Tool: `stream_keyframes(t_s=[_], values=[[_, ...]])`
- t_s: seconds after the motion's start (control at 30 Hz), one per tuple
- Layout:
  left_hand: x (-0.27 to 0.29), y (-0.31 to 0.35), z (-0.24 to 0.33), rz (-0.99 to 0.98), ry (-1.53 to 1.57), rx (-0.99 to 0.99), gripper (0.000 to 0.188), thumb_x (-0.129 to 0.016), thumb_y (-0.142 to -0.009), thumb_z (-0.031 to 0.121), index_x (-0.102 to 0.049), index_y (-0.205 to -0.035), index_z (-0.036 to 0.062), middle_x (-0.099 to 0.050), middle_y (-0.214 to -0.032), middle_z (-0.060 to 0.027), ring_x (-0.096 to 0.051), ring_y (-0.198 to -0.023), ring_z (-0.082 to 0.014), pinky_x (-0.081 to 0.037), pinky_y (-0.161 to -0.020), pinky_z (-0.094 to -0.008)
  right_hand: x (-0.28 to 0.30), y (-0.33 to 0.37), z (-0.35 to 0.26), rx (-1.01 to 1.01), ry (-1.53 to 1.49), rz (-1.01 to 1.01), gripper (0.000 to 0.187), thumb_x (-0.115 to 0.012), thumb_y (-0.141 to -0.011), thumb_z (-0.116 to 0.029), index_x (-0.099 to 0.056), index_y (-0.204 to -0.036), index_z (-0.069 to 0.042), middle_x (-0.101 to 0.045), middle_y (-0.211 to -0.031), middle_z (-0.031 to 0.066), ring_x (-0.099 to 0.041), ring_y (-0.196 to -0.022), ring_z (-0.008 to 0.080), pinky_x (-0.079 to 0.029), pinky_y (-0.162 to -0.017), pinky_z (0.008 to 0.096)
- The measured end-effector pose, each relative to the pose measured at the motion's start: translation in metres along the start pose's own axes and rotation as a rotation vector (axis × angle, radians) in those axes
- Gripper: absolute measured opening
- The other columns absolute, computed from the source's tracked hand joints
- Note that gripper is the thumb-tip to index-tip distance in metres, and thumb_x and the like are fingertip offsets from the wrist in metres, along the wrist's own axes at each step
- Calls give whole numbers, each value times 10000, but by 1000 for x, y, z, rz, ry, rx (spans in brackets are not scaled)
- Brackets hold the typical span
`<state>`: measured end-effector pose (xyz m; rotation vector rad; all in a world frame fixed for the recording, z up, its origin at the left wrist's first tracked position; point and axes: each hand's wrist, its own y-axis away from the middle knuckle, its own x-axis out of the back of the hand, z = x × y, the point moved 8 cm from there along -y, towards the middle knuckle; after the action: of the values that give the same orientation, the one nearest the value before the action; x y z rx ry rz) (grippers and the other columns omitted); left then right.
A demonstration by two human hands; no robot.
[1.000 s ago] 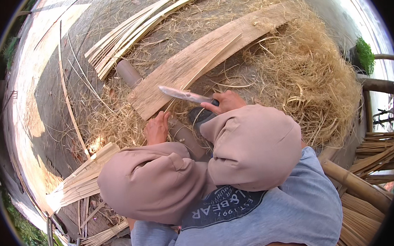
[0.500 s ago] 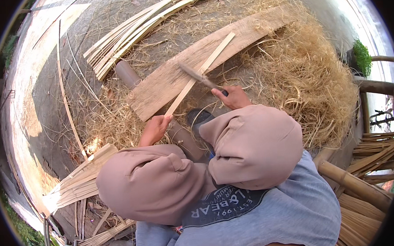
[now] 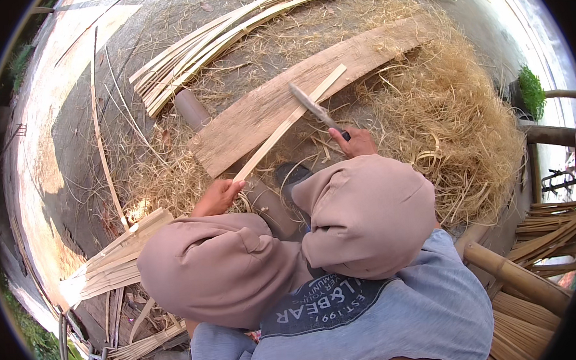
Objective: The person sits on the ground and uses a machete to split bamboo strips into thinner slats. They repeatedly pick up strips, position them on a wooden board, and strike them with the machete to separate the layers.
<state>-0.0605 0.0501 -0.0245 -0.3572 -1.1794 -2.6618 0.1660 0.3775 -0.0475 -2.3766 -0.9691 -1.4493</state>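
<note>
My left hand [image 3: 220, 196] is closed on the near end of a pale bamboo strip [image 3: 279, 133]. The strip slants up and away to the right, its far part lying over a wide wooden plank [image 3: 246, 127]. In my right hand [image 3: 356, 141] is the dark handle of a knife [image 3: 313, 105]. Its blade points up and to the left, with the tip close to the strip's right edge over the plank; whether they touch I cannot tell. A brown cylinder [image 3: 192, 109] shows beneath the plank's left part.
Curly shavings [image 3: 455, 132] heap up on the right. A bundle of long strips [image 3: 209, 44] lies beyond the plank, and wider pale strips [image 3: 126, 254] are at my left. A bamboo pole [image 3: 518, 279] stands at my lower right beside more strips. A dark shoe [image 3: 293, 173] is between my knees.
The knife has moved right and slightly up along the strip, and its blade no longer crosses it. My left hand has shifted slightly down and left with the strip.
</note>
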Motion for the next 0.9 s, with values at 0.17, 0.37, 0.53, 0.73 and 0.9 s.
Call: stream_keyframes(t_s=[0.17, 0.37, 0.53, 0.73, 0.9], values=[[34, 30, -2, 0, -34, 10, 537, -590, -1028, 496, -549, -704, 70, -428, -604, 38, -381, -577, -89, -301, -507, -338, 42, -59, 66, -218, -156, 54, 750, -559, -945, -689, -625, -678, 8, -612, -561, 139, -652, -496, 266, -496, -526, 411], [84, 126, 33, 452, -159, -60, 455, -610, -1009, 445, -637, -795, 45, -520, -663, -7, -473, -630, -116, -361, -548, -337, 50, -40, 33, -200, 151, 306, 708, -617, -925, -622, -641, -1166, 43, -649, -1128, 243, -655, -1053, 384, -530, -864, 481], [111, 197, 57, 323, -187, -190, 262, -687, -902, 220, -718, -1028, -8, -682, -924, -190, -657, -890, -248, -505, -810, -373, 72, 8, -147, 650, 8, 470, 682, -721, -898, -498, -537, -1420, -101, -529, -1400, 183, -543, -1270, 358, -398, -1112, 508], [151, 272, -3, 404, -313, 293, 265, -750, -902, 257, -715, -1040, 34, -680, -1022, -139, -651, -957, -269, -499, -878, -394, 0, 31, -222, 1179, -25, 25, 366, -656, -964, -416, -635, -1221, -156, -648, -1060, 77, -658, -986, 279, -517, -853, 452], [131, 320, -46, 1214, -40, -49, 304, -754, -930, 268, -707, -1051, -7, -704, -1019, -72, -651, -967, -176, -501, -879, -324, -68, 60, -270, 1196, -112, -310, 387, -574, -1005, -469, -640, -967, -89, -661, -752, 142, -665, -729, 367, -513, -651, 452]])
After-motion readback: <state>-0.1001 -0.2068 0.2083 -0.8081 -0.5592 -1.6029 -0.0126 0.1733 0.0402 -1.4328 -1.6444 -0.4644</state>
